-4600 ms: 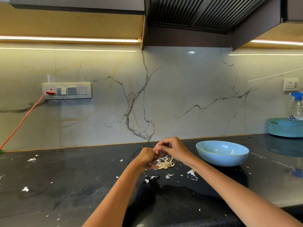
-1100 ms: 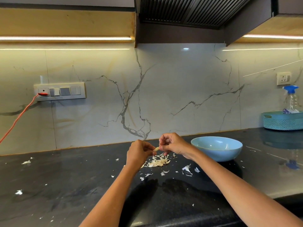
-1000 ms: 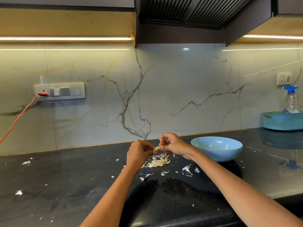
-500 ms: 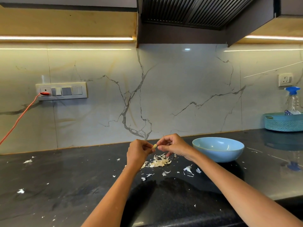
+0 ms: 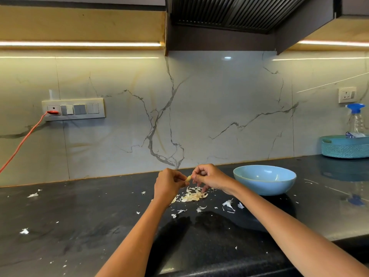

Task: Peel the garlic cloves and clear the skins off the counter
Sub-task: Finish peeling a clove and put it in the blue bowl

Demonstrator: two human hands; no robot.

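The left hand [image 5: 169, 182] pinches a small, light, likely slick clove [image 5: 188, 178] by its end while the right hand [image 5: 209, 176] nips its papery skin, loose skins [image 5: 191, 196] lying just below on the desk [image 5: 79, 226].

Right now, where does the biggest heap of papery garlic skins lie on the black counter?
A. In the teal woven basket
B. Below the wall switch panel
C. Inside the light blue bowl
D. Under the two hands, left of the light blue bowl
D: the main heap of papery garlic skins sits on the black counter just beneath the left hand and right hand, left of the light blue bowl.
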